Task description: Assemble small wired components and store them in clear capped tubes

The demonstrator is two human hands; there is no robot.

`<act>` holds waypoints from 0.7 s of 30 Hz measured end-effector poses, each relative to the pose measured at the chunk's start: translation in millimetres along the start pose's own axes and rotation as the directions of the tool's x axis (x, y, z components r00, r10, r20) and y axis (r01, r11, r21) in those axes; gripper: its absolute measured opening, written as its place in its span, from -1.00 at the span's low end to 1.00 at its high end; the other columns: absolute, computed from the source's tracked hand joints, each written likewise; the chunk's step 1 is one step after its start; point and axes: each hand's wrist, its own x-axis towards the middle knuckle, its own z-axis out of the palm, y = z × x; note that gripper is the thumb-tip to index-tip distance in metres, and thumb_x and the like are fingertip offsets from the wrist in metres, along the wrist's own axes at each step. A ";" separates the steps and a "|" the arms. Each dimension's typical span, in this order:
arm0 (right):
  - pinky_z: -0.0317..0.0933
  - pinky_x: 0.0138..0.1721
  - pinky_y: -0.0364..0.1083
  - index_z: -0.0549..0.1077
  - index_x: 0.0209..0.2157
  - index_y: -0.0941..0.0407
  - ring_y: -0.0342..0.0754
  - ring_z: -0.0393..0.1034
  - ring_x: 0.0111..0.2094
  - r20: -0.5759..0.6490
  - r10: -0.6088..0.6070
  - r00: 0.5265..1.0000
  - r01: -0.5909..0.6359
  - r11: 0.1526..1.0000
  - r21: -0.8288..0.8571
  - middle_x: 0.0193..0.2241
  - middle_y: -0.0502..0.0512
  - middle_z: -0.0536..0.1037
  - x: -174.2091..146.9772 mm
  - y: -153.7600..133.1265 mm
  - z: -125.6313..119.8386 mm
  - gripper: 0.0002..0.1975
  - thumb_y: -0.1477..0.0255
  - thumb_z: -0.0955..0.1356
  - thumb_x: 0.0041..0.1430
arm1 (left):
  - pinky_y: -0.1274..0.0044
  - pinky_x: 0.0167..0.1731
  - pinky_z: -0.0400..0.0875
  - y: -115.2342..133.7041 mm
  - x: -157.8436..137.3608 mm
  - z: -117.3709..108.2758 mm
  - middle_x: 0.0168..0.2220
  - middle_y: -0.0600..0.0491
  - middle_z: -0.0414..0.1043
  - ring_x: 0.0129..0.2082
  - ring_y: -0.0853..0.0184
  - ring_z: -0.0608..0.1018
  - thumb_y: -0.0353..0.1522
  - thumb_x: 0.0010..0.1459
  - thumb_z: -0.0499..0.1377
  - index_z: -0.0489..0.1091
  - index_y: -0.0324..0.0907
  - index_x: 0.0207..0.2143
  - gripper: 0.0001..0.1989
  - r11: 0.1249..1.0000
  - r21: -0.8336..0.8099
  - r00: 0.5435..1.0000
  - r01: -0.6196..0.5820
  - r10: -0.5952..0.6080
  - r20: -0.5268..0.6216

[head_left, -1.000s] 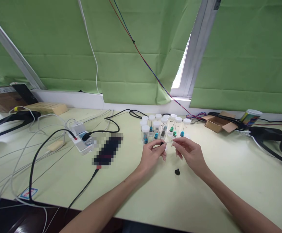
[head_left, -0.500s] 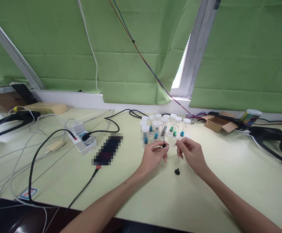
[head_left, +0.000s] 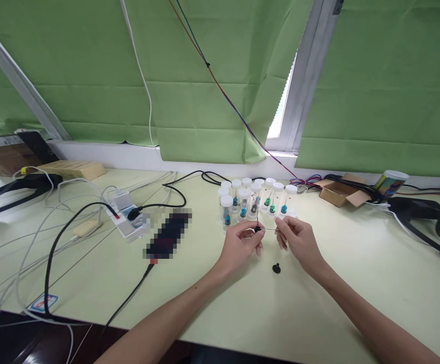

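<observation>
Pale green worktop (head_left: pixel 318 313) runs wide under the window. Toward the back stands a cluster of clear vials (head_left: pixel 256 199) with white caps, upright and packed close. Nearer the front edge, a small black cap (head_left: pixel 276 268) lies alone on bare surface. Left of centre sits a white power strip (head_left: pixel 126 218), plugs in it, black and white cables (head_left: pixel 49 237) looping across the left side. Far left, a cardboard box (head_left: pixel 3 151). On the right, an open brown box (head_left: pixel 339 193), a printed cup (head_left: pixel 392 183), more black cabling (head_left: pixel 428 217).
</observation>
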 end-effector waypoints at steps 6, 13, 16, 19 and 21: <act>0.12 -0.62 -0.16 0.41 -0.31 0.11 -0.18 0.24 -0.62 -0.003 -0.090 0.996 0.090 0.996 -0.009 -0.54 -0.03 0.38 -1.3 -3.5 1.3 -0.78 0.23 0.33 0.19 | 0.54 -0.52 0.36 1.0 1.4 -2.7 -0.59 0.12 0.32 -0.64 0.46 0.38 -0.29 0.11 0.20 0.43 -0.23 -0.34 -0.83 0.997 -0.053 0.998 0.059 -0.059 -0.011; 0.18 -0.57 -0.14 0.46 -0.21 0.08 -0.19 0.27 -0.57 -0.005 -0.109 0.994 0.108 0.993 -0.047 -0.40 0.02 0.44 -1.3 -0.6 0.5 -0.81 0.30 0.36 0.17 | 0.54 -0.52 0.33 -0.3 2.0 -4.8 -0.58 0.11 0.34 -0.64 0.45 0.38 -0.25 0.11 0.20 0.42 -0.22 -0.35 -0.81 0.989 -0.115 0.996 0.090 -0.091 -0.006; 0.18 -0.56 -0.13 0.46 -0.22 0.09 -0.19 0.27 -0.58 -0.013 -0.106 0.994 0.106 0.993 -0.052 -0.42 0.02 0.45 -1.6 1.7 0.4 -0.82 0.30 0.36 0.17 | 0.54 -0.52 0.32 0.9 1.8 -4.4 -0.59 0.11 0.34 -0.64 0.45 0.37 -0.25 0.11 0.20 0.43 -0.23 -0.34 -0.80 0.989 -0.110 0.995 0.097 -0.099 -0.007; 0.18 -0.56 -0.13 0.45 -0.25 0.10 -0.18 0.27 -0.58 -0.019 -0.102 0.995 0.101 0.994 -0.050 -0.44 0.02 0.45 -1.8 2.0 0.4 -0.82 0.30 0.36 0.17 | 0.54 -0.52 0.32 2.2 1.6 -4.0 -0.60 0.11 0.35 -0.65 0.45 0.38 -0.25 0.09 0.21 0.43 -0.23 -0.34 -0.79 0.989 -0.105 0.994 0.103 -0.106 -0.018; 0.17 -0.56 -0.14 0.45 -0.29 0.11 -0.18 0.27 -0.58 -0.022 -0.096 0.995 0.095 0.994 -0.049 -0.47 0.01 0.45 -1.8 1.3 0.5 -0.82 0.28 0.37 0.16 | 0.54 -0.53 0.32 2.4 1.4 -3.6 -0.60 0.11 0.34 -0.65 0.45 0.37 -0.25 0.08 0.22 0.43 -0.24 -0.34 -0.79 0.989 -0.107 0.994 0.101 -0.104 -0.024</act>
